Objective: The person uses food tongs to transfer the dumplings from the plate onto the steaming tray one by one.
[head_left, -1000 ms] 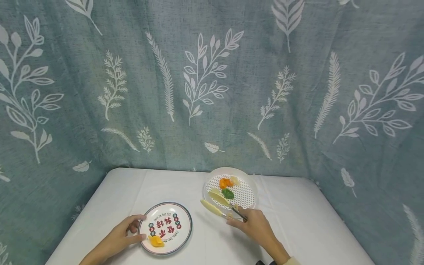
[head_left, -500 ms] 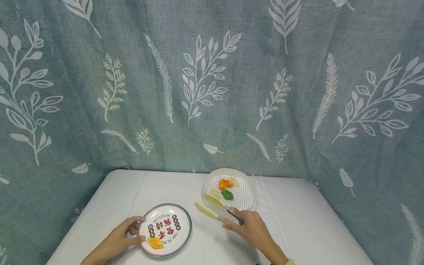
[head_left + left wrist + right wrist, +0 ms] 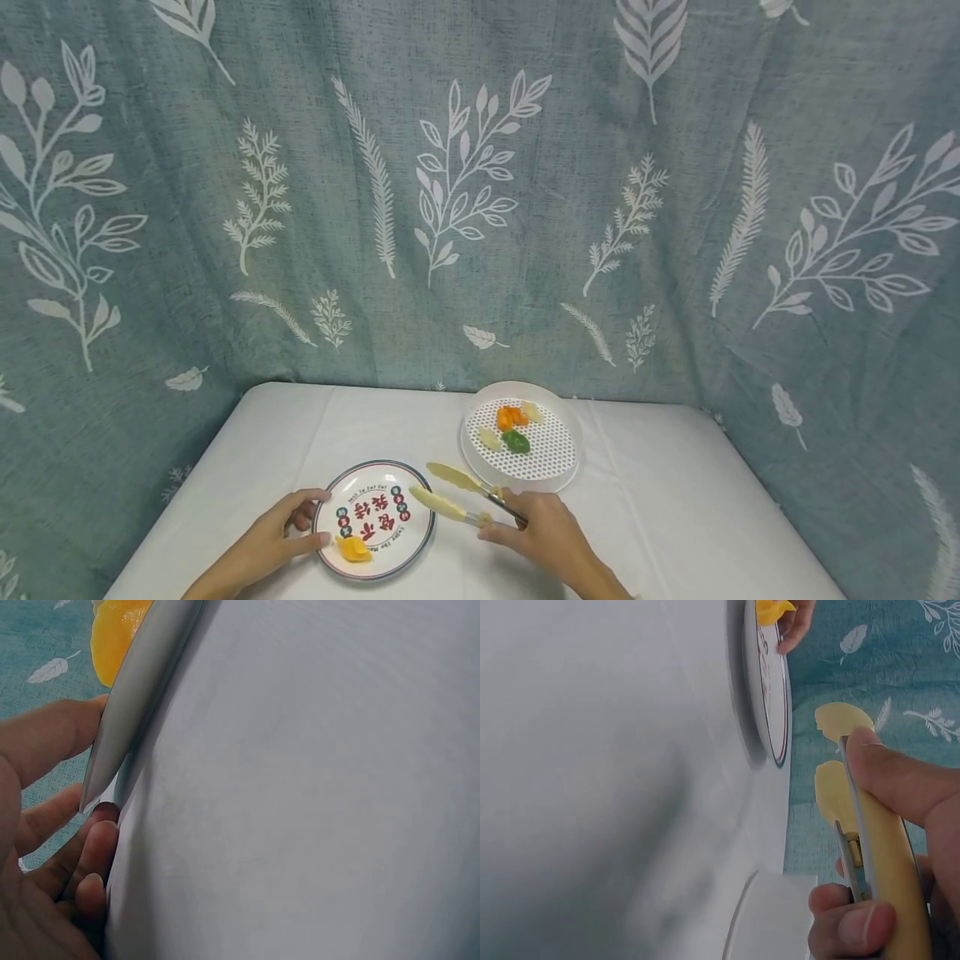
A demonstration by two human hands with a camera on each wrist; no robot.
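At the left rim of a round white plate (image 3: 412, 533) with red and green lettering, my left hand (image 3: 270, 533) holds the edge, thumb on the rim and several fingers curled at its underside. A crumpled yellow food piece (image 3: 353, 547) lies on the plate near that thumb. My right hand (image 3: 543, 533) grips a pair of tongs (image 3: 457, 478) with pale yellow tips and metal arms. Their tips point left, spread apart, one overlapping the plate's right edge in the head view. In the right wrist view, nothing shows between the tongs' tips (image 3: 834, 791).
A white round perforated tray (image 3: 551, 450) stands behind the right hand. On it lie an orange piece (image 3: 510, 416), a green piece (image 3: 516, 441) and two pale pieces. A leaf-print curtain (image 3: 480, 208) surrounds the white table (image 3: 675, 500) at the back and sides.
My right hand has moved left and toward me with the tongs, from over the perforated tray to the plate's right edge. The left hand and plate stay put.
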